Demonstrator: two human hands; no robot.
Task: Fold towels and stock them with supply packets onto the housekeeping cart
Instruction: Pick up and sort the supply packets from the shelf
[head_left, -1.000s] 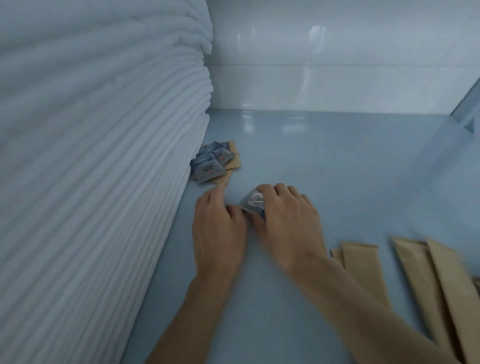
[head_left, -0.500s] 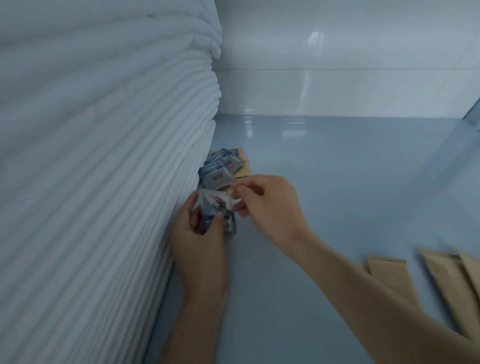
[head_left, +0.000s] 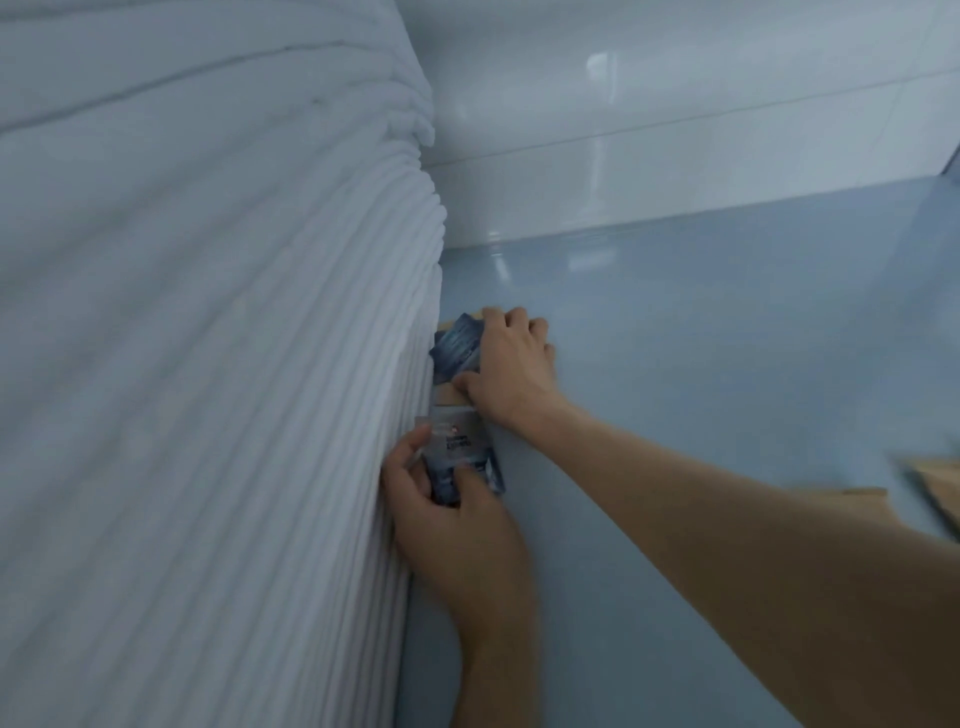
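Left hand (head_left: 457, 525) has its fingers curled round a few blue packets (head_left: 462, 452), right up against the tall stack of white towels (head_left: 208, 364). Right hand (head_left: 511, 369) sits on the pile of packets (head_left: 457, 345) further back on the bench (head_left: 727, 338), fingers bent over it, thumb pinching the edge.

1. Towel stack (head_left: 208, 364) stands left on the shelf surface (head_left: 701, 338).
2. Packet pile (head_left: 457, 345) lies against the stack's base (right side), wall (head_left: 675, 104) behind.
3. Paper sleeves (head_left: 935, 483) far right.
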